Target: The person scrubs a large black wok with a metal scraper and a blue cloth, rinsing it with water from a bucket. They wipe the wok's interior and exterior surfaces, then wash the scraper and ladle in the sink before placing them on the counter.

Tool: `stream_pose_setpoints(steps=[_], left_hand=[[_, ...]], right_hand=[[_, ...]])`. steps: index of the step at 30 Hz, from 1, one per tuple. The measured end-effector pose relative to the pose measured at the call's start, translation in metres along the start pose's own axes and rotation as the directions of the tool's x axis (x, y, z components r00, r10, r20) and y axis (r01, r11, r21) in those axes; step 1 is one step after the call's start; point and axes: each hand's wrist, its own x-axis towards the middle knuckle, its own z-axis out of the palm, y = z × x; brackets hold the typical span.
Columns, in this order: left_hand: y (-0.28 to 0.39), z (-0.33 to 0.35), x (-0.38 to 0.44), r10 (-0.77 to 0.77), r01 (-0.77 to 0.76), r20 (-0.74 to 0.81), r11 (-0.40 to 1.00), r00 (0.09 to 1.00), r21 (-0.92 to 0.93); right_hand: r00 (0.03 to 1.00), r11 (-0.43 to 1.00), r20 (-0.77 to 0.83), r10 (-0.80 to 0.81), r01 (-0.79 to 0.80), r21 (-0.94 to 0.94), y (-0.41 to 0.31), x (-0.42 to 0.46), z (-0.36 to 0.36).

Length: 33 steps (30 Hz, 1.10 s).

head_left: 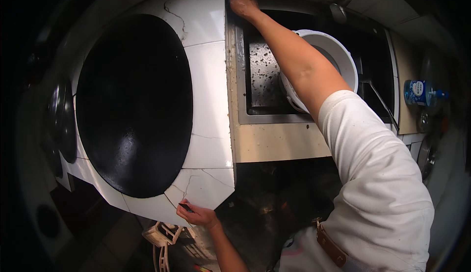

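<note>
My left hand [198, 215] is at the front corner of the white tiled counter [209, 106]. Its fingers are closed on a small flat black object [186, 207], whose kind I cannot make out. Left of the sink, a large black wok [134, 106] is set into the tiles. My right arm reaches over a white plastic bucket [347, 58] standing in the sink [263, 84]. At the far end, my right hand [244, 5] is curled in the dark corner between the tiled counter and the back wall. Shadow hides its fingertips and anything in them.
Behind the bucket, a metal faucet [338, 12] juts from the wall. A blue-labelled pump bottle [419, 92] lies toward the right on the beige ledge [404, 117]. Below my left hand is a wooden stool [162, 235]. Dark rounded pans [66, 121] are at the far left.
</note>
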Motion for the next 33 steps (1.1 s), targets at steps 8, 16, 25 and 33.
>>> stream_pose_setpoints(steps=[8,16,25,33], left_hand=[[0.003,-0.002,0.003,0.002,-0.002,0.005,0.990,1.000,0.139],[0.000,0.002,0.004,0.088,-0.080,-0.029,0.973,0.996,0.214],[-0.003,0.003,0.003,0.121,-0.102,-0.044,0.946,0.992,0.307],[0.001,0.005,0.005,0.036,-0.032,-0.008,0.952,0.999,0.305]], right_hand=[[0.940,0.945,-0.126,-0.318,0.325,0.044,-0.044,-0.164,-0.030],[0.925,0.922,-0.017,-0.379,0.379,0.083,-0.069,-0.339,-0.046],[0.802,0.800,0.096,-0.590,0.596,-0.065,-0.074,-0.433,-0.073],[0.550,0.581,0.272,-0.790,0.812,0.046,-0.068,-0.489,-0.098]])
